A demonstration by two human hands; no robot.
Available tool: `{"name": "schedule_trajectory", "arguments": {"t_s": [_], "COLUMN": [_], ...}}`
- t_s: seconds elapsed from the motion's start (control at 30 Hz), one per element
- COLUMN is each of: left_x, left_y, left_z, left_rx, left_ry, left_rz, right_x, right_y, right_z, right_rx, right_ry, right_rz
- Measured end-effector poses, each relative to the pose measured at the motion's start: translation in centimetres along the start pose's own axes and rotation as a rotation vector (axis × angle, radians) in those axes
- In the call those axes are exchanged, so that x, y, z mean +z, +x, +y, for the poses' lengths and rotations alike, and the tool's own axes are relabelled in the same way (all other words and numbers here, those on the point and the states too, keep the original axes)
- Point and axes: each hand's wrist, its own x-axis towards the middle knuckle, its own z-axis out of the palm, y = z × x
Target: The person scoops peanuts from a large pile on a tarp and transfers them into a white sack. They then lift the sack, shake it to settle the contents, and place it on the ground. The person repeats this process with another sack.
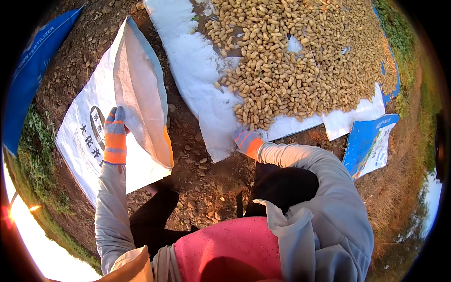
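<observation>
My left hand (115, 137), in a grey and orange work glove, grips the near edge of a white woven plastic sack (81, 109). The sack's mouth gapes and shows its pale lining. My right hand (247, 141), gloved alike, is at the near edge of a white woven sheet (211, 109); its fingertips touch the sheet beside the peanuts, and whether they pinch it I cannot tell. Unshelled peanuts (292, 74) lie spread in a thick layer over the sheet, with small gaps showing the surface beneath.
A blue fertilizer sack (38, 56) lies at the far left. A blue and white printed sack piece (370, 144) is right of my right arm. Stony soil (190, 155) runs between sack and sheet and around my legs. Green plants (38, 158) grow at the left edge.
</observation>
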Motion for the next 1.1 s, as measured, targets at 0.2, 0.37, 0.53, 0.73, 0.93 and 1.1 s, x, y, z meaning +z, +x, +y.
{"name": "schedule_trajectory", "arguments": {"t_s": [0.2, 0.37, 0.53, 0.73, 0.93, 1.1], "left_x": [0.3, -0.5, 0.2, -1.7, -2.4, 10.6], "left_y": [-0.2, 0.3, 1.8, 4.8, 6.5, -4.5], "left_z": [0.9, -0.8, -2.3, -5.2, -6.5, 1.8], "left_rx": [0.165, 0.102, 0.108, 0.154, 0.248, 1.113], "left_ry": [0.003, 0.043, 0.162, 0.349, 0.807, 1.243], "left_rz": [0.110, 0.125, 0.098, 0.006, 0.212, -0.045], "right_x": [0.2, 0.7, -0.2, -11.3, -20.9, -21.6], "right_y": [-1.0, -1.2, -2.3, -4.6, -6.7, -9.2], "right_z": [-0.2, 0.6, 1.5, 4.0, 7.0, 8.2], "right_rx": [-0.102, -0.194, -0.260, -0.219, -0.169, -0.051], "right_ry": [0.066, 0.125, 0.224, 0.349, 0.510, 0.691], "right_rz": [-0.031, -0.007, 0.037, 0.146, 0.576, 0.814]}}
